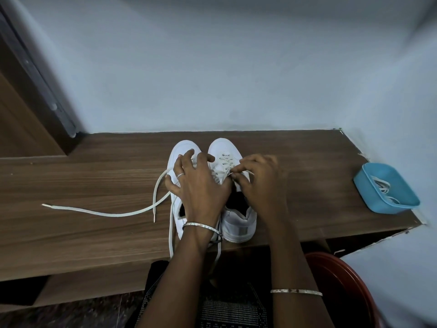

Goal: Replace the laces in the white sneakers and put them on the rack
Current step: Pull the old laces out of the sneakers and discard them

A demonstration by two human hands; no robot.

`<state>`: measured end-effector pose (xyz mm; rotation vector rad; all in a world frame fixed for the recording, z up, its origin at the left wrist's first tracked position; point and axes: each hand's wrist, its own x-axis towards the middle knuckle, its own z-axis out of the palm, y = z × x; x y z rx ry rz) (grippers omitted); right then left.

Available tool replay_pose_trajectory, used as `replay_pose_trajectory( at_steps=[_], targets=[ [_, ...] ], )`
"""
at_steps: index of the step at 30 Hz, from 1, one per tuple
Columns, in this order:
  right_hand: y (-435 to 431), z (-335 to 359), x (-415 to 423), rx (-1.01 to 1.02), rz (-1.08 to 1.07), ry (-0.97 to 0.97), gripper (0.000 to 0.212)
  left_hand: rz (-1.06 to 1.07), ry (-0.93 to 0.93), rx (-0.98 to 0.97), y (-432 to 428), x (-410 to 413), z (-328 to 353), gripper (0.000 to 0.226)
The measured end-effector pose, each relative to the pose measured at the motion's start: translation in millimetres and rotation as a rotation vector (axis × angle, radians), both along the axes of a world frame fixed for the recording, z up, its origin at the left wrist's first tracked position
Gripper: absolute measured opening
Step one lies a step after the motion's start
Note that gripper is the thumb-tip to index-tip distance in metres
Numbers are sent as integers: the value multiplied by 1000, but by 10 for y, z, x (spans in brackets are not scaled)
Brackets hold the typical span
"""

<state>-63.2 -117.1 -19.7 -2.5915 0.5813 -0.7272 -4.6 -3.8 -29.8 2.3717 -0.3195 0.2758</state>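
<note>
Two white sneakers stand side by side on the wooden shelf top [94,176], toes toward the wall. My left hand [198,183] lies spread over the left sneaker [183,147], its fingers resting on the tongue area. The right sneaker [238,218] is partly laced, and my right hand [260,183] pinches its white lace near the upper eyelets. The left sneaker's loose lace [99,213] trails left across the wood, and another strand hangs over the front edge.
A blue plastic tray [387,205] holding white laces sits at the shelf's right end, near the edge. A red round stool [343,285] stands at the lower right. The pale wall runs behind the shelf and a wooden door frame [35,91] rises on the left.
</note>
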Motion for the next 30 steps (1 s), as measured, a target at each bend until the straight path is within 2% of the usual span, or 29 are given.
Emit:
replay_pose_trajectory(
  at_steps=[2,5,9,12,13,14,15,17,20,22,24,27,28,30],
  targets=[
    [-21,-11,-13,73,-5,-75,5,-1,-9,1,-4,1,3,52],
    [-70,50,-60,474,-95,-288,4,-3,-1,0,-9,10,-4,51],
    [-340,-11,-166,870,-507,-544,10,5,-7,1,-22,28,-10,48],
    [-551,-159,-237,1134,-669,-634,8,-5,8,3,-25,36,-3,45],
    [-561,-188,-254,1126,-707,-592,4,-9,13,7,-24,39,1,43],
    [-547,-184,-258,1010,-732,-519,6,-12,16,11,-25,43,1,41],
    [-511,-159,-257,821,-725,-435,16,-14,16,15,-26,48,2,39],
    [-395,-32,-228,449,-510,-346,30,-15,20,18,-27,54,12,37],
    [-152,94,-65,211,-53,-179,25,-27,31,9,-23,58,38,35],
    [-25,68,28,58,64,-6,22,-28,30,-2,-14,66,47,33],
    [8,34,68,9,63,44,15,-30,28,-5,1,83,50,33],
    [-64,0,52,-27,31,4,3,-53,24,3,16,99,54,37],
    [-84,-3,36,22,15,-45,1,-59,21,3,17,102,54,38],
    [-131,10,-4,255,-76,-205,3,-63,19,3,20,106,55,39]
  ],
)
